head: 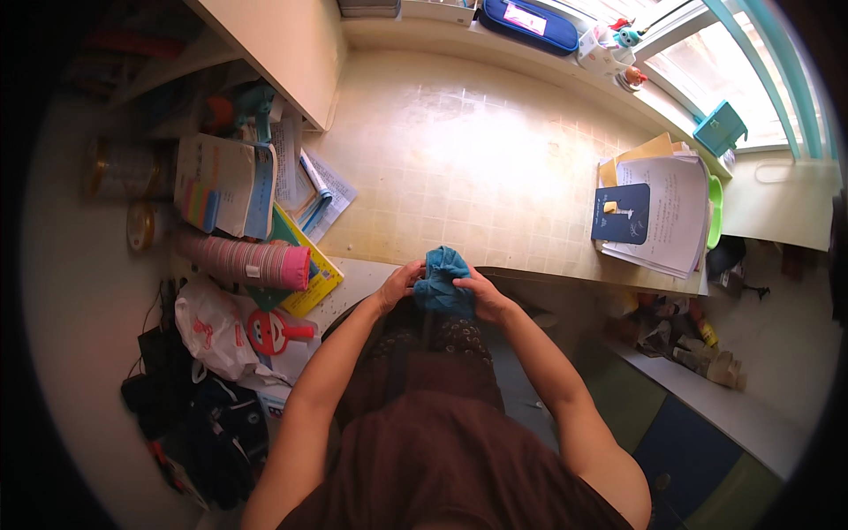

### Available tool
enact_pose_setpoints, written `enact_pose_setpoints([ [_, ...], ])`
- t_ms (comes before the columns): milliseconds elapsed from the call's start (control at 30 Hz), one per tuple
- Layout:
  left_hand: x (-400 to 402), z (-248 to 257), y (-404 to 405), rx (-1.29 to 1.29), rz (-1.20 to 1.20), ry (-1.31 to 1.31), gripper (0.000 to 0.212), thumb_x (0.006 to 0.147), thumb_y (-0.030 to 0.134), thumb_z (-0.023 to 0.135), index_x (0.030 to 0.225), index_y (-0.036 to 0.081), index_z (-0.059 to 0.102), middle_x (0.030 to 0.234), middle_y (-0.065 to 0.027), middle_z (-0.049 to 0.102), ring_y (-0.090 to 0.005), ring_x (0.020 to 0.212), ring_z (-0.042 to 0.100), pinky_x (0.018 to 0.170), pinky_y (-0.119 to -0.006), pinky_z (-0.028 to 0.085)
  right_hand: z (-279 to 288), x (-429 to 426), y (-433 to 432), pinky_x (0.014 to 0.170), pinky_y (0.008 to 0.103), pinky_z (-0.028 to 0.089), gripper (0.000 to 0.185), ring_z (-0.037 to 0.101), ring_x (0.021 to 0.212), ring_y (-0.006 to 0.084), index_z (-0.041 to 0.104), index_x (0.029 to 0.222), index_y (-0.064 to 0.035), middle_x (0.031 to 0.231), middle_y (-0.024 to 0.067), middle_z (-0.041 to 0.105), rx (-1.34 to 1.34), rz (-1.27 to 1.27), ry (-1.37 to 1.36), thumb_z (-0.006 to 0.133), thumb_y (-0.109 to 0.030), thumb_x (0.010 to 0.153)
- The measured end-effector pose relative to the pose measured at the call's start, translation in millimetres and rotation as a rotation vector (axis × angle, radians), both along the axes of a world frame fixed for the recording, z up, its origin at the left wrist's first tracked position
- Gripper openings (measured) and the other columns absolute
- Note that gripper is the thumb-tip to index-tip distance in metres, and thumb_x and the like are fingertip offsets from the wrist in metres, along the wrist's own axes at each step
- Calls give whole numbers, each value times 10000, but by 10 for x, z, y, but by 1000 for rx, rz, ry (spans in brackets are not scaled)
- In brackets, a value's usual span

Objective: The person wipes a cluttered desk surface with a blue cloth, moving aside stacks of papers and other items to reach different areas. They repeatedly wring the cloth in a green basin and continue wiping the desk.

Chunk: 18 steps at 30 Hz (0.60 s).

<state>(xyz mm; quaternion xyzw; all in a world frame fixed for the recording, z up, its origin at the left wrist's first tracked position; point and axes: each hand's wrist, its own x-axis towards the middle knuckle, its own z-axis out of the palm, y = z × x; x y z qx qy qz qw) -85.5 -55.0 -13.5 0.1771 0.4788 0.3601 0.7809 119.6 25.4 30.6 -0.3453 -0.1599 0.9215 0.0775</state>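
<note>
A crumpled blue cloth is held between my two hands, just off the front edge of the desk. My left hand pinches its left side, fingertips against the fabric. On the other side my right hand grips the cloth, with the thumb lying over its front and the fingers behind, mostly hidden. Bright window light glares on the pale, grid-patterned desktop beyond the hands.
At the right end stands a stack of papers topped by a dark blue notebook. Books, a pink striped roll and a white plastic bag crowd the left. A blue pencil case lies on the back ledge.
</note>
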Motion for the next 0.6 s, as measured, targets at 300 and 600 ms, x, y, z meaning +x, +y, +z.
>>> enact_pose_setpoints([
  [300,204,1,116,118,157,13,344,888,133,537,1213,23,504,1126,-53,576,-124,1020,546,910,-270,426,-230,70,-36,913,280,413,500,497,1069,138,402,1268,-51,1140,55,524,507,-8,-254,624,-88,822],
  [600,206,29,-20,114,197,50,221,878,164,579,1056,34,595,964,16,606,-69,900,530,833,-223,405,-373,210,-93,886,233,377,226,497,967,87,574,1090,-28,1033,-4,573,722,-22,-295,474,-159,935],
])
